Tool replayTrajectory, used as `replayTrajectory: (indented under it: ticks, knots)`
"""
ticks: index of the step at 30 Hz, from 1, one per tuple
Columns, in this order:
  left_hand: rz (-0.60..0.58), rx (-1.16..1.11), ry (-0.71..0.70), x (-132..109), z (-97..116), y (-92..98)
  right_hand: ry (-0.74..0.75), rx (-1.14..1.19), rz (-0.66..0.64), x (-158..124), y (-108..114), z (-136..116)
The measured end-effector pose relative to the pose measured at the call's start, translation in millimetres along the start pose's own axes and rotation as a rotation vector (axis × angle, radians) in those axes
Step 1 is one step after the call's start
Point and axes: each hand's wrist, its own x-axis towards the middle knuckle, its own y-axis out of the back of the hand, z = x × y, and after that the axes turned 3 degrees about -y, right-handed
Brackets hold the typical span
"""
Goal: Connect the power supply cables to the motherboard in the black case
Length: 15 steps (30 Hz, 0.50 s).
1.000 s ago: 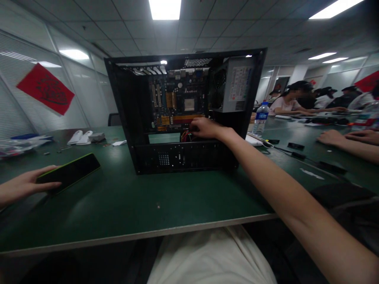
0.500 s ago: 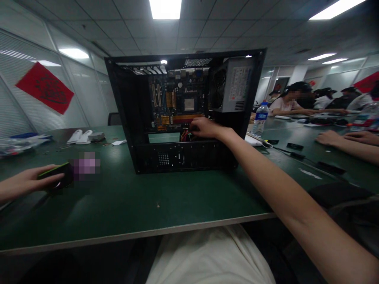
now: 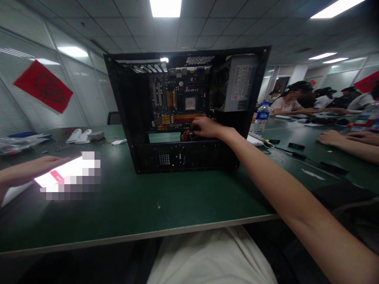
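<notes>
Your right hand [image 3: 209, 128] is reaching inside the open computer case [image 3: 124, 118], which stands upright on the green table [image 3: 166, 193] directly in front of you. The fingers are bent downward and touch a small bundle of red wires [image 3: 186, 136] just below the motherboard [image 3: 177, 100]. The fingertips are partly hidden, so I cannot tell if you pinch the wires or only rest on them. The motherboard is fixed on the back wall of the case, and the grey power supply [image 3: 237, 85] sits in the upper right corner, above your wrist.

Your left hand [image 3: 31, 167] lies at the left edge of the table, well apart from the case. Its fingers are stretched out, and it touches the near end of a phone [image 3: 69, 177] with a bright lit screen, which lies flat on the table. I cannot tell whether it really grips the phone.

To the right of the case stands a water bottle [image 3: 261, 117], and further right a co-worker's hands [image 3: 340, 138] rest on the same table
</notes>
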Motion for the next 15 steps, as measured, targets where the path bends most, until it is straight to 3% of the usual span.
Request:
replayTrajectory:
  ticks: [3, 9, 15]
  knots:
    - [-0.082, -0.147, 0.093, 0.9, -6.0, -6.0, 0.01, -0.005, 0.016, 0.5, -2.7, 3.0]
    - [-0.063, -0.05, 0.07, 0.0, -10.8, -8.2, 0.027, -0.008, 0.018, 1.7, -4.9, 5.2]
    - [-0.081, -0.008, -0.002, -6.3, 28.4, -7.9, 0.008, -0.016, 0.0, 1.0, -1.8, 0.6]
